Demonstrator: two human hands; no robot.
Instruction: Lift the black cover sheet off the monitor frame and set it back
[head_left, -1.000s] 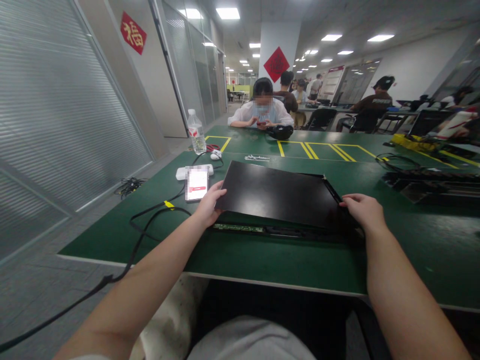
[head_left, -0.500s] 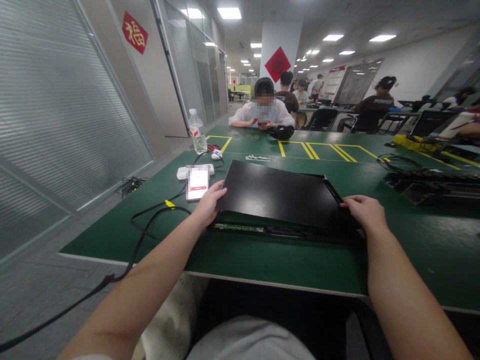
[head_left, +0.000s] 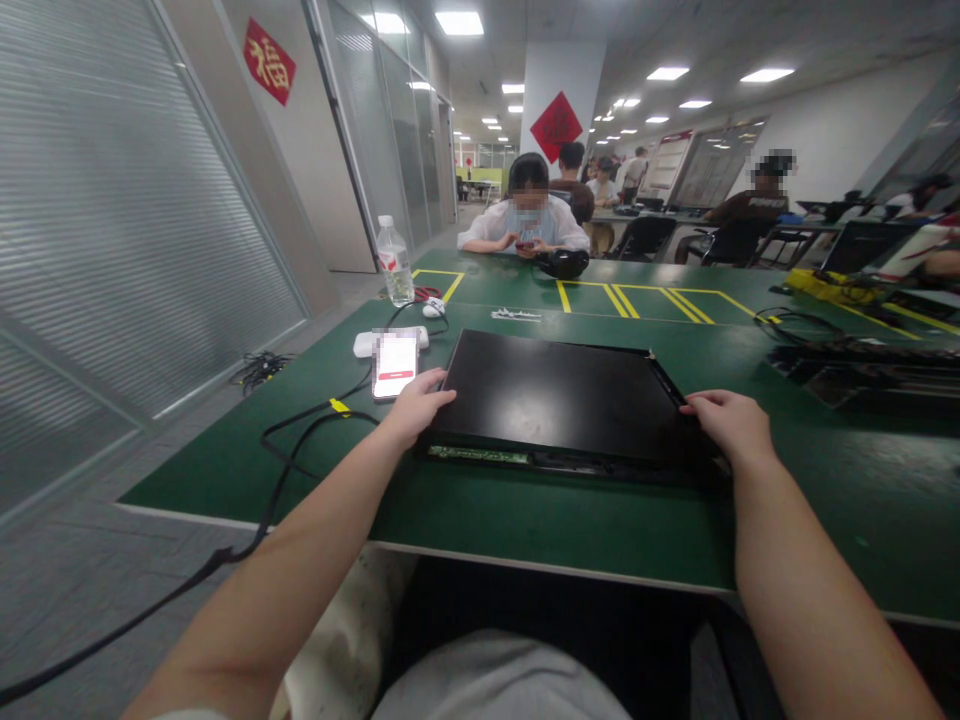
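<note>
While a flat, glossy black rectangular panel (head_left: 559, 390) lies over a shallow black frame (head_left: 600, 468) on the dark green tabletop (head_left: 540, 520), the left hand (head_left: 414, 408) touches its left edge, half open, thumb apart from the fingers; whether it grips, I cannot tell. At the right edge, the right hand (head_left: 726, 418) has its fingers curled together against the frame, any pinch hidden. A narrow green circuit board (head_left: 478, 455) shows along the near side, and a lit white-screened phone (head_left: 396, 362) lies just beside the left hand

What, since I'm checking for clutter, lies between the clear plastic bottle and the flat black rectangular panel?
A small rounded white object and part of a thin black cable, in the head view.
</note>
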